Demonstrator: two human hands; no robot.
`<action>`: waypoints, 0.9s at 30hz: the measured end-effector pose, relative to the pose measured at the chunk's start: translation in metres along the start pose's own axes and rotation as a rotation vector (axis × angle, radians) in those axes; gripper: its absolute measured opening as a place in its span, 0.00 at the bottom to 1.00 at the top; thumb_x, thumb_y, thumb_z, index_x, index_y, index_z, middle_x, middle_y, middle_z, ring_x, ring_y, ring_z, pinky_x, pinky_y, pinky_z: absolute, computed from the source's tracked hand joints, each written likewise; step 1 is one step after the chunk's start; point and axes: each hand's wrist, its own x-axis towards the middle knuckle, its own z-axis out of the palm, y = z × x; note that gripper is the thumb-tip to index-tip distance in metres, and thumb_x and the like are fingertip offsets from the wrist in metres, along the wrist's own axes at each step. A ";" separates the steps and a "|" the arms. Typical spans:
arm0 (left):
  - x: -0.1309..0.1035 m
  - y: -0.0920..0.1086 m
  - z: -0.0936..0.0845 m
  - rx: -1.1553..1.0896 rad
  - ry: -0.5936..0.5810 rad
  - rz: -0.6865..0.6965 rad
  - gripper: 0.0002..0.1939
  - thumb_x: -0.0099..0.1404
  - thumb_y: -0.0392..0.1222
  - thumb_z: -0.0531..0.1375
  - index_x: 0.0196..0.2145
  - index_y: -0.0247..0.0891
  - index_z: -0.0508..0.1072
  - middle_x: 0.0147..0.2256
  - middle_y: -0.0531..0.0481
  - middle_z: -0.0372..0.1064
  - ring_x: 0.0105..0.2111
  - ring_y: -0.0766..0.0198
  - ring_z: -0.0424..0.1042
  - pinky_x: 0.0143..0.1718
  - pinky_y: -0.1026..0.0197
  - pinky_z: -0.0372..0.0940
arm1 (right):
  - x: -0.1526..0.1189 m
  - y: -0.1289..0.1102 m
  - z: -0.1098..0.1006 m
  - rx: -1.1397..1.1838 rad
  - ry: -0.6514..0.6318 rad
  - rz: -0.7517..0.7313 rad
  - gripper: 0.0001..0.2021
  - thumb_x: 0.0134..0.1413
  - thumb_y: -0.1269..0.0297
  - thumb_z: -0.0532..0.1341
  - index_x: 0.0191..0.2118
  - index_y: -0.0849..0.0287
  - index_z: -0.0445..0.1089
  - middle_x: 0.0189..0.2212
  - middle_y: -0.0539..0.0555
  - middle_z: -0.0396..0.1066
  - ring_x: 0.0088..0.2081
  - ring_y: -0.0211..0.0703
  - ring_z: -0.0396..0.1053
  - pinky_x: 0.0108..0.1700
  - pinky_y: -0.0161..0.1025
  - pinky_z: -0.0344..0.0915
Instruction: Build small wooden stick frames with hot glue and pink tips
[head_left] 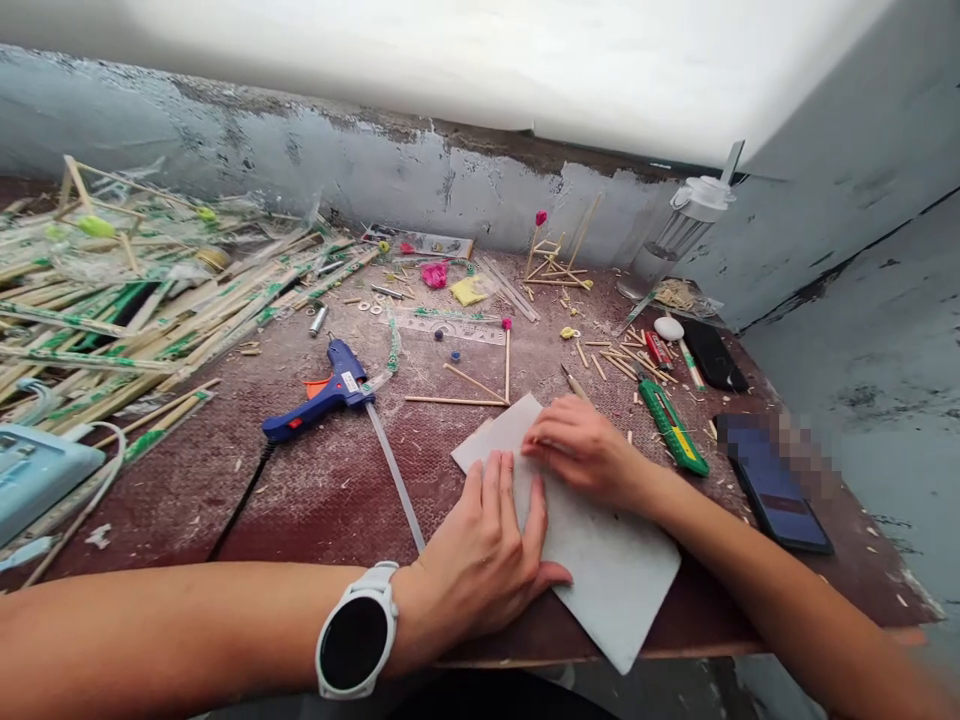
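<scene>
Sheet: 1 pale sheet (600, 560); flat at the near edge of the surface (300, 530), 1 corner past that edge
Left hand: 1 (487, 550); palm down, fingers on the sheet; grip wide, not closed on anything; 1 white watch (356, 645) on the wrist
Right hand: 1 (585, 450); on the upper part of the sheet, fingers bent; grip narrow; cannot tell if anything is between the fingertips
Glue gun: 1, blue (319, 400); left of the sheet; 1 clear glue stick (394, 475) runs from its rear toward the left wrist
Stick frame: 1 (508, 368), beyond the sheet; 3 sticks visible, 1 pink lump (507, 323) at the top
Small balls: 2, dark (439, 335) and blue (455, 356); left of the frame
Cutter: 1, green (671, 425); right of the right hand
Phones: 2, 1 black (712, 353), 1 with screen lit (776, 490); both far right
Bottle: 1, white lid (703, 198); back right, by the wall (847, 200)
Stick pile: 1 (172, 320); back left; sticks overlap, cannot count
</scene>
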 end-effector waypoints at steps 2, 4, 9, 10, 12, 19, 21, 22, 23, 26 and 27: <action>0.000 0.000 0.000 0.003 -0.005 -0.005 0.44 0.74 0.69 0.49 0.61 0.19 0.70 0.55 0.11 0.71 0.56 0.28 0.76 0.55 0.37 0.68 | 0.000 0.001 -0.001 -0.057 0.061 0.038 0.10 0.73 0.65 0.59 0.37 0.57 0.73 0.33 0.55 0.78 0.37 0.45 0.70 0.45 0.44 0.61; 0.000 0.000 0.000 -0.008 0.000 -0.004 0.44 0.74 0.69 0.49 0.59 0.19 0.71 0.54 0.10 0.71 0.56 0.28 0.76 0.55 0.37 0.68 | 0.000 0.000 0.000 -0.031 0.034 -0.001 0.09 0.73 0.65 0.59 0.38 0.58 0.74 0.34 0.54 0.78 0.37 0.44 0.70 0.45 0.44 0.61; 0.000 -0.001 -0.001 -0.010 -0.010 0.004 0.44 0.75 0.68 0.49 0.60 0.18 0.71 0.55 0.10 0.70 0.57 0.28 0.75 0.56 0.36 0.67 | 0.002 0.005 -0.005 -0.130 0.027 -0.050 0.10 0.73 0.67 0.58 0.39 0.58 0.74 0.35 0.55 0.79 0.37 0.45 0.70 0.46 0.45 0.62; 0.000 -0.001 -0.001 -0.009 -0.013 0.001 0.44 0.75 0.68 0.49 0.61 0.18 0.70 0.55 0.10 0.70 0.57 0.28 0.75 0.56 0.36 0.67 | 0.002 0.008 -0.008 -0.169 0.049 -0.039 0.09 0.73 0.67 0.58 0.39 0.58 0.74 0.35 0.55 0.80 0.37 0.45 0.70 0.46 0.46 0.62; 0.000 0.000 -0.001 -0.011 -0.019 0.001 0.44 0.75 0.69 0.48 0.61 0.19 0.70 0.55 0.10 0.70 0.57 0.28 0.75 0.55 0.36 0.67 | 0.002 0.013 -0.016 -0.169 0.114 -0.018 0.09 0.72 0.66 0.60 0.38 0.56 0.75 0.35 0.55 0.80 0.36 0.45 0.70 0.46 0.47 0.63; -0.001 0.000 0.000 -0.025 -0.017 -0.003 0.44 0.75 0.68 0.48 0.62 0.19 0.70 0.55 0.09 0.70 0.57 0.27 0.74 0.55 0.35 0.67 | -0.001 0.009 -0.024 0.624 0.489 0.440 0.14 0.64 0.46 0.67 0.37 0.51 0.77 0.33 0.52 0.77 0.34 0.44 0.72 0.38 0.43 0.68; 0.000 -0.001 0.000 -0.026 -0.012 -0.007 0.44 0.75 0.69 0.49 0.61 0.19 0.70 0.55 0.10 0.70 0.57 0.27 0.75 0.55 0.35 0.68 | 0.000 0.010 -0.023 0.859 0.526 0.537 0.17 0.58 0.42 0.70 0.36 0.50 0.78 0.31 0.50 0.74 0.31 0.42 0.69 0.36 0.41 0.68; 0.000 -0.001 0.000 -0.027 -0.007 -0.009 0.44 0.74 0.69 0.49 0.61 0.20 0.71 0.54 0.10 0.71 0.57 0.28 0.75 0.54 0.36 0.68 | 0.000 0.011 -0.023 0.946 0.521 0.553 0.17 0.56 0.42 0.72 0.36 0.50 0.78 0.30 0.49 0.72 0.30 0.41 0.68 0.35 0.41 0.68; 0.000 -0.001 0.000 -0.028 -0.004 -0.009 0.44 0.74 0.69 0.49 0.61 0.20 0.71 0.54 0.10 0.71 0.57 0.28 0.75 0.54 0.36 0.68 | 0.000 0.012 -0.023 1.009 0.510 0.559 0.16 0.55 0.43 0.72 0.36 0.49 0.78 0.30 0.48 0.72 0.30 0.40 0.67 0.36 0.41 0.68; 0.001 -0.002 -0.001 -0.036 0.002 -0.009 0.44 0.74 0.69 0.50 0.60 0.20 0.72 0.54 0.10 0.71 0.56 0.28 0.76 0.54 0.36 0.69 | -0.001 0.015 -0.023 1.018 0.478 0.555 0.15 0.57 0.44 0.71 0.39 0.49 0.77 0.32 0.49 0.74 0.29 0.40 0.68 0.36 0.42 0.70; 0.001 -0.002 -0.001 -0.037 0.003 -0.007 0.44 0.74 0.69 0.50 0.60 0.20 0.72 0.54 0.10 0.71 0.56 0.28 0.76 0.54 0.36 0.68 | -0.002 0.016 -0.023 0.947 0.472 0.547 0.15 0.60 0.44 0.70 0.40 0.49 0.77 0.34 0.50 0.75 0.30 0.40 0.69 0.37 0.42 0.70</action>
